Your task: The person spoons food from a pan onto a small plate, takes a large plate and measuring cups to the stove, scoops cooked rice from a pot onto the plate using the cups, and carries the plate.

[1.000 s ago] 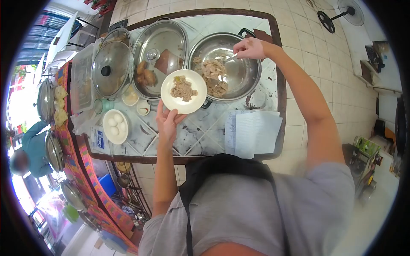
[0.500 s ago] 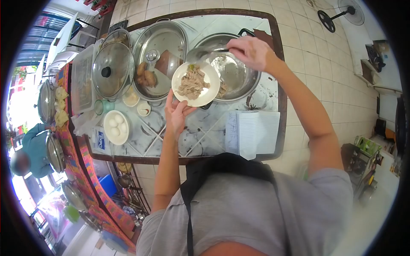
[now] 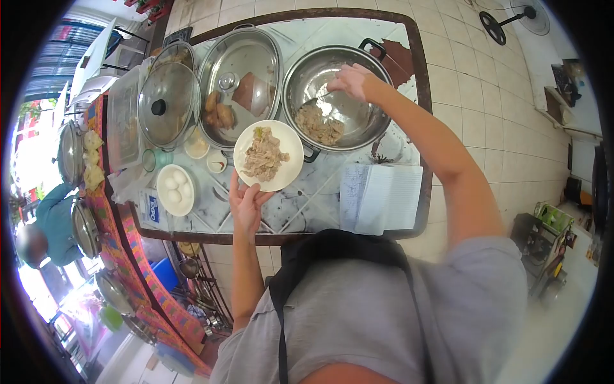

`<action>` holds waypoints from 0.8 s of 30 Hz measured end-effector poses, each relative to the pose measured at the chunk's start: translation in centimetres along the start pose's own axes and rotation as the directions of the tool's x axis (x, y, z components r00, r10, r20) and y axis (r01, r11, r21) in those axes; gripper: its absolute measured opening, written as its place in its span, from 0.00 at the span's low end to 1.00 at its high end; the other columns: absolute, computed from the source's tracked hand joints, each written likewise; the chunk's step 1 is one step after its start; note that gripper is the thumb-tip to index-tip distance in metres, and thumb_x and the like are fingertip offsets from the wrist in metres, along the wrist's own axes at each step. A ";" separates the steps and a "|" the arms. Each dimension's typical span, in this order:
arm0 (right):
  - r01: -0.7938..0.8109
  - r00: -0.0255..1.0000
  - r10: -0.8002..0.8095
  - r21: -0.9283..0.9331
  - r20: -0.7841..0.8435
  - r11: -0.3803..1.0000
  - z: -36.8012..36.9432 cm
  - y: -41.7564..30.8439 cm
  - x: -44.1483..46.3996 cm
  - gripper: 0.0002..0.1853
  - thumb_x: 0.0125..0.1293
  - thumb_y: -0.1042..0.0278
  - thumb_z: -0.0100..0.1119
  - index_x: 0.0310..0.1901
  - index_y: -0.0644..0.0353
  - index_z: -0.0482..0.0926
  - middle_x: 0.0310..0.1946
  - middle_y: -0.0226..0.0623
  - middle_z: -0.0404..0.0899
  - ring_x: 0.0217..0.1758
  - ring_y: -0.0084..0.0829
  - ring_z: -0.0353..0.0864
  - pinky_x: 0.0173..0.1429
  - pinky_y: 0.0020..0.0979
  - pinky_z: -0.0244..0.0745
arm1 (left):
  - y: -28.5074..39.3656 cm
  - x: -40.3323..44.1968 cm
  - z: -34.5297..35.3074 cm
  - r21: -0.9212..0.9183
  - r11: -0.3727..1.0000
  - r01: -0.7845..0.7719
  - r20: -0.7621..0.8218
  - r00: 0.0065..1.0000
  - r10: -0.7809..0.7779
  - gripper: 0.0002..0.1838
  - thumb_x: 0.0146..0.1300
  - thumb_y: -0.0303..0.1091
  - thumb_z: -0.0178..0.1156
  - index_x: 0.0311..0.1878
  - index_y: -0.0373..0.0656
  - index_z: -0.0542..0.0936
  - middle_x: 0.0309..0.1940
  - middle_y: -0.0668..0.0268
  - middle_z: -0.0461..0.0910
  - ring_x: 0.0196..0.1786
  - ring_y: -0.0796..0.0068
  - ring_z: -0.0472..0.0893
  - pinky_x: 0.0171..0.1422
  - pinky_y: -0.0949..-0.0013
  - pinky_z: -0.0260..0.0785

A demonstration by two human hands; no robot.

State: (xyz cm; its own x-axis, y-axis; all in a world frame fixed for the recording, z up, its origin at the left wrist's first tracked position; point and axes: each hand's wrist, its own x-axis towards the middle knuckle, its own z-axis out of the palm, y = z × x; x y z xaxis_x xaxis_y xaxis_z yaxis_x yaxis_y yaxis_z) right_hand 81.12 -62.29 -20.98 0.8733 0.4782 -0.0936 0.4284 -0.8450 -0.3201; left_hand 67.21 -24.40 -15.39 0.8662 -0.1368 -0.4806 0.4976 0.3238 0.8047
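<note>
My left hand (image 3: 246, 203) grips the lower edge of a white plate (image 3: 291, 174), which carries a heap of shredded pale meat (image 3: 265, 155) with a bit of green at its top. Over the steel pot (image 3: 368, 131), my right hand (image 3: 350, 83) is closed on the handle of a metal spoon (image 3: 314, 100). The spoon's bowl is down by the meat (image 3: 320, 126) left in the pot. The plate hangs over the table just left of the pot's near handle.
Left of the pot stand an oval steel pan (image 3: 243, 48) with browned pieces and a glass-lidded pot (image 3: 167, 121). Eggs lie in a white bowl (image 3: 185, 206). An open notebook (image 3: 400, 198) lies near the front edge. A person (image 3: 61, 221) is at far left.
The plate moved right toward the pot, then back left and lower, with a larger meat heap. My right hand lifted over the plate with the spoon, then returned to the pot, where less meat remains.
</note>
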 end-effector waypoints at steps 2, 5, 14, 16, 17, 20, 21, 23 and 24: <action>-0.020 0.998 0.021 -0.020 0.062 1.000 -0.6 0.4 -1.5 0.13 0.66 0.63 0.47 0.47 0.38 0.80 0.41 0.35 0.81 0.53 0.39 0.77 0.58 0.40 0.70 | -0.2 -0.2 -0.5 -0.003 1.000 -0.004 -0.008 1.000 0.004 0.36 0.62 0.16 0.47 0.73 0.40 0.48 0.57 0.44 0.73 0.51 0.53 0.82 0.49 0.59 0.82; -0.125 0.971 0.117 0.026 0.210 0.992 -1.0 0.2 -2.6 0.12 0.66 0.60 0.47 0.46 0.39 0.80 0.41 0.36 0.82 0.50 0.40 0.79 0.56 0.40 0.72 | -0.6 -0.4 -0.8 -0.009 1.000 -0.009 -0.020 1.000 0.009 0.37 0.62 0.16 0.48 0.74 0.40 0.48 0.57 0.44 0.73 0.51 0.52 0.82 0.50 0.58 0.82; -0.341 0.869 0.200 0.254 0.452 0.905 1.9 -0.6 -4.2 0.17 0.59 0.50 0.56 0.46 0.46 0.81 0.44 0.41 0.82 0.49 0.43 0.80 0.54 0.39 0.73 | -1.2 -0.3 -1.0 -0.008 1.000 0.000 -0.042 0.999 0.000 0.37 0.62 0.16 0.48 0.73 0.39 0.49 0.56 0.44 0.74 0.49 0.54 0.83 0.47 0.61 0.83; -0.343 0.883 0.188 0.317 0.431 0.884 2.5 -0.5 -4.4 0.17 0.58 0.50 0.56 0.47 0.46 0.81 0.44 0.40 0.82 0.49 0.42 0.80 0.54 0.38 0.73 | -1.3 -0.1 -1.0 -0.007 1.000 -0.004 -0.045 0.999 0.004 0.37 0.62 0.16 0.48 0.73 0.39 0.49 0.56 0.44 0.74 0.49 0.54 0.83 0.47 0.62 0.83; -0.348 0.875 0.181 0.323 0.449 0.880 2.2 -0.7 -4.4 0.18 0.57 0.50 0.56 0.47 0.46 0.81 0.45 0.40 0.83 0.49 0.42 0.80 0.55 0.37 0.73 | -1.2 -0.1 -1.1 -0.008 1.000 0.000 -0.040 0.999 0.000 0.37 0.62 0.16 0.48 0.73 0.38 0.48 0.56 0.45 0.74 0.49 0.54 0.83 0.47 0.62 0.83; -0.383 0.855 0.185 0.349 0.484 0.855 1.4 -0.8 -4.2 0.19 0.56 0.50 0.57 0.48 0.46 0.82 0.45 0.39 0.83 0.49 0.42 0.80 0.55 0.36 0.73 | -1.2 0.2 -1.1 -0.004 1.000 -0.005 -0.036 0.999 0.004 0.38 0.61 0.16 0.49 0.74 0.38 0.47 0.56 0.45 0.74 0.49 0.55 0.83 0.47 0.63 0.83; -0.418 0.840 0.201 0.364 0.504 0.833 1.3 -0.8 -4.3 0.19 0.56 0.50 0.57 0.48 0.47 0.82 0.44 0.38 0.83 0.49 0.41 0.80 0.55 0.36 0.73 | -1.2 0.2 -1.1 -0.002 1.000 -0.010 -0.033 0.999 0.010 0.38 0.61 0.16 0.49 0.74 0.38 0.47 0.56 0.46 0.74 0.48 0.55 0.83 0.47 0.63 0.83; -0.430 0.836 0.195 0.391 0.514 0.813 1.3 -0.5 -4.1 0.20 0.55 0.51 0.57 0.47 0.49 0.82 0.41 0.37 0.83 0.46 0.37 0.80 0.52 0.34 0.73 | -1.2 0.4 -1.2 -0.001 1.000 -0.015 -0.030 0.999 0.015 0.38 0.61 0.16 0.49 0.74 0.39 0.46 0.56 0.46 0.74 0.48 0.55 0.83 0.47 0.63 0.83; -0.442 0.831 0.188 0.418 0.523 0.794 1.4 -0.3 -3.9 0.20 0.54 0.51 0.58 0.46 0.51 0.82 0.38 0.36 0.82 0.44 0.33 0.80 0.49 0.31 0.73 | -1.2 0.4 -1.3 -0.002 1.000 -0.021 -0.028 0.999 0.021 0.38 0.61 0.16 0.49 0.74 0.39 0.46 0.56 0.46 0.74 0.48 0.56 0.83 0.47 0.62 0.83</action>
State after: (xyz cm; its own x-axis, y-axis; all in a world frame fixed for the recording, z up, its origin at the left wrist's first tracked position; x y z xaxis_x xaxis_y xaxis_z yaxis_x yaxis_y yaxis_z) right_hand 77.23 -63.56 -21.86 0.6849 0.3642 -0.6311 -0.1429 -0.7822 -0.6064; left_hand 66.94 -23.58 -17.01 0.8750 -0.1033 -0.4730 0.4789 0.3282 0.8142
